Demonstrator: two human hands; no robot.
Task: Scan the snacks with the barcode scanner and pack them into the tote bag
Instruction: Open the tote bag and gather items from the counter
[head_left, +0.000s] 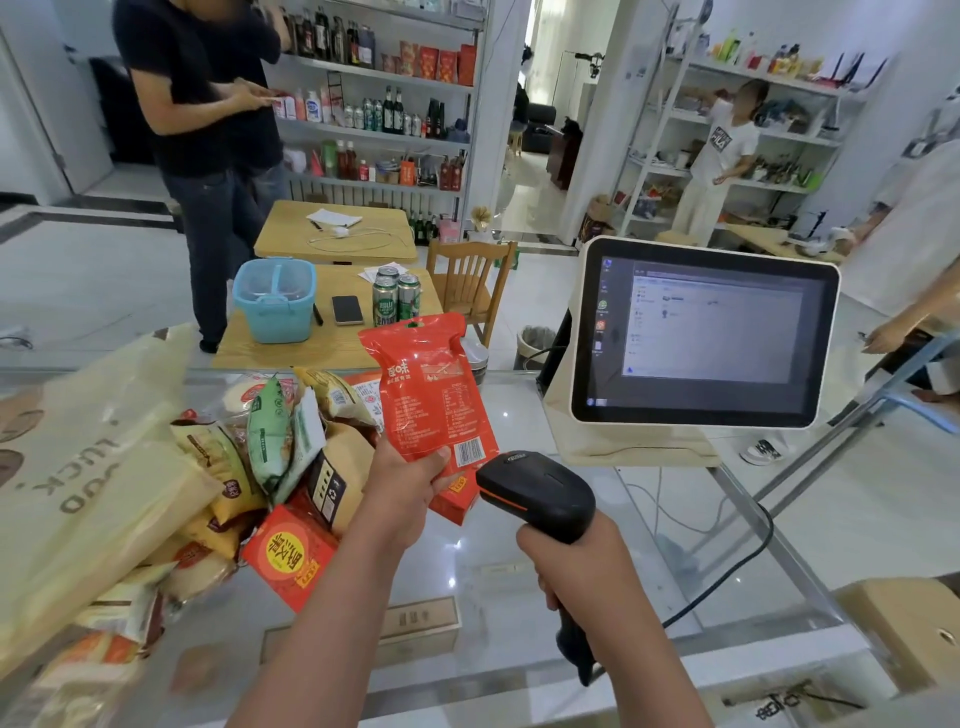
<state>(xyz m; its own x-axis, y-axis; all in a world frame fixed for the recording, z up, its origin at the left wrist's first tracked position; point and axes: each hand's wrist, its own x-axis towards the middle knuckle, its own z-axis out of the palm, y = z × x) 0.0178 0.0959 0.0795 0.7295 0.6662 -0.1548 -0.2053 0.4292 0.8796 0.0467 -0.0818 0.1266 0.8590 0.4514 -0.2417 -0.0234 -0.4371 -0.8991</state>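
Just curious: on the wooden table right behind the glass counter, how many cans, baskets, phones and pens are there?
Green cans: 3
Blue basket: 1
Phone: 1
Black pen: 1
Total: 6

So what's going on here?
Someone is scanning shopping. Their left hand holds up a red snack pouch, its barcode turned towards the black scanner gripped in the right hand. More snacks lie heaped on the glass counter beside the cream tote bag.
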